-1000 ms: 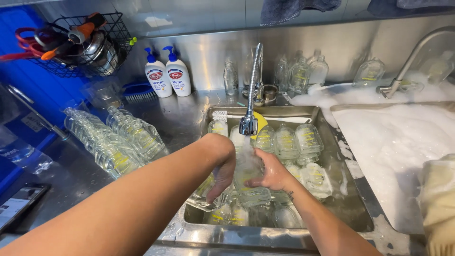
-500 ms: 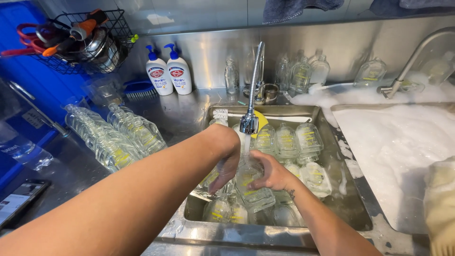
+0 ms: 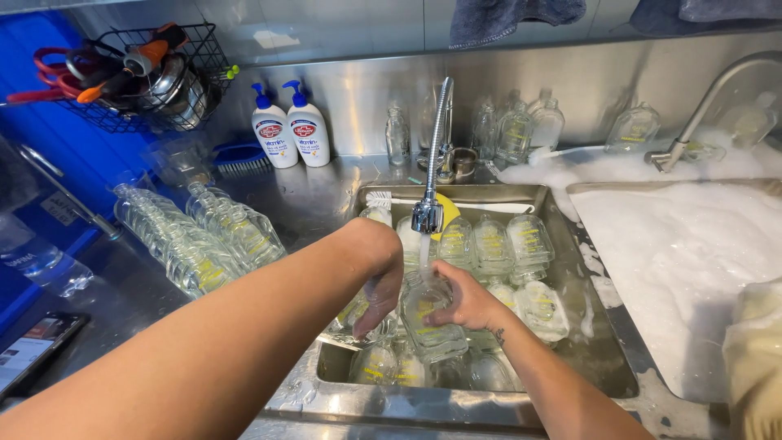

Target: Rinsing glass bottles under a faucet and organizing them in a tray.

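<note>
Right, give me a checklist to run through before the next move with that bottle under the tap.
1. Water running from tap: ok, a stream falls from the nozzle.
2. Bottle under the stream: ok, its mouth sits below the nozzle.
3. Right hand grips bottle: ok, fingers wrap its side.
4. Left hand steady on a bottle: cannot tell, fingers point down among the glass.
5. Room in sink: not ok, bottles crowd the basin.
6. Bottle rinsed clean: cannot tell.
</note>
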